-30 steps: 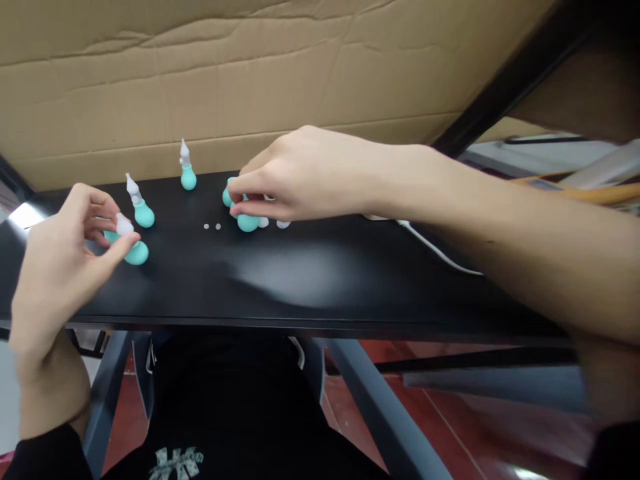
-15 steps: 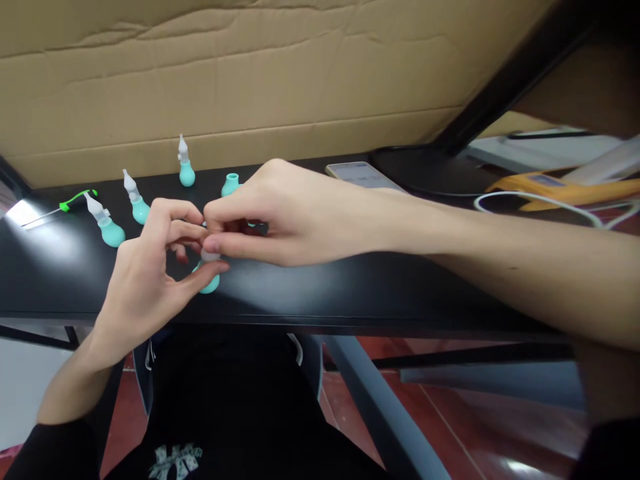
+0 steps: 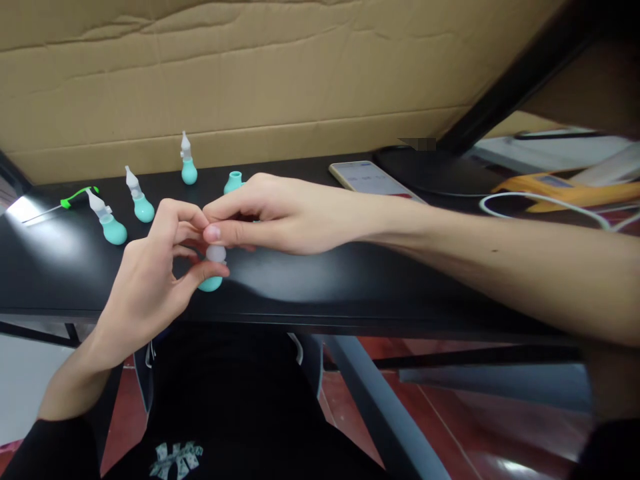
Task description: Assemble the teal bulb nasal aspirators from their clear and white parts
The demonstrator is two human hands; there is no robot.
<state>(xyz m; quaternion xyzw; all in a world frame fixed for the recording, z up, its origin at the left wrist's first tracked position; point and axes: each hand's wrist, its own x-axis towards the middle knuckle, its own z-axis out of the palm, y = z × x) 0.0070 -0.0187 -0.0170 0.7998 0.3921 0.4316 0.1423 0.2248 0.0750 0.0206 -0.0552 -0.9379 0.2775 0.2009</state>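
A nasal aspirator with a teal bulb [image 3: 211, 285] and a whitish translucent upper part [image 3: 216, 253] is at the front of the black table. My left hand [image 3: 145, 273] grips it around the whitish part, thumb in front and fingers behind. Directly above, my right hand [image 3: 285, 213] pinches with thumb and index finger against the left fingertips; whatever is in that pinch is hidden. Several similar aspirators stand or lean farther left: one upright at the back [image 3: 189, 171], one tilted [image 3: 143, 208], another tilted [image 3: 115, 231]. An open-necked teal bulb [image 3: 233, 181] is partly behind my right hand.
A green-handled tool [image 3: 66, 203] with a thin metal shaft lies at the left. Behind my right forearm are a phone [image 3: 370, 177] and a yellow device [image 3: 565, 190] with a white cable [image 3: 545, 200]. Cardboard [image 3: 280, 73] walls off the table's back.
My right hand's pinch has risen slightly, so more of the aspirator's whitish part shows beneath it. My left hand keeps its grip. The view has shifted a little.
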